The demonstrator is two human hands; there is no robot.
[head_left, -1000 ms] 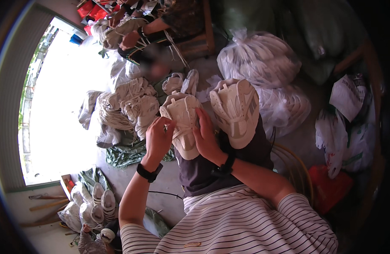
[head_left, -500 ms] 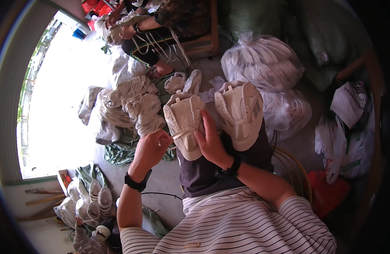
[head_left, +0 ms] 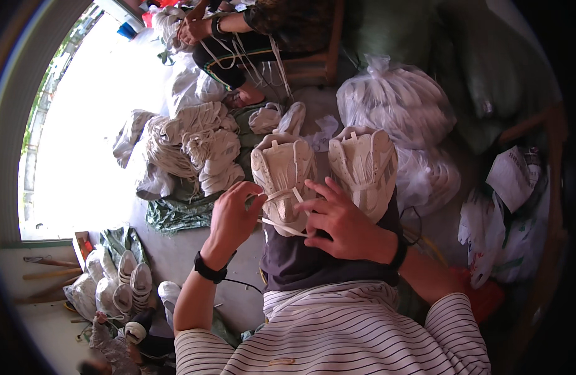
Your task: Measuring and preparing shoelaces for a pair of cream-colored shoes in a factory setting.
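Note:
Two beige sneakers rest side by side on my lap, toes toward me: the left sneaker (head_left: 280, 165) and the right sneaker (head_left: 361, 164). A pale flat shoelace (head_left: 281, 225) crosses the left sneaker's front and trails loosely over its toe. My left hand (head_left: 235, 215) is closed at that sneaker's left side, pinching the lace between thumb and fingers. Over its right side, my right hand (head_left: 350, 228) has its fingers spread, close to the lace's loose stretch. Whether its fingertips touch the lace is unclear.
A heap of shoes and laces (head_left: 191, 147) lies front left on green sheeting (head_left: 178, 214). Beyond it a co-worker's hands (head_left: 194, 30) handle laces. Clear bags of shoes (head_left: 397, 103) stand at the far right; another person sits lower left near more shoes (head_left: 138, 281).
My right hand has left the sneaker's side, moved nearer me, and spread its fingers. The lace now lies across the toe. My left hand stays pinched near the sneaker; the view has shifted slightly.

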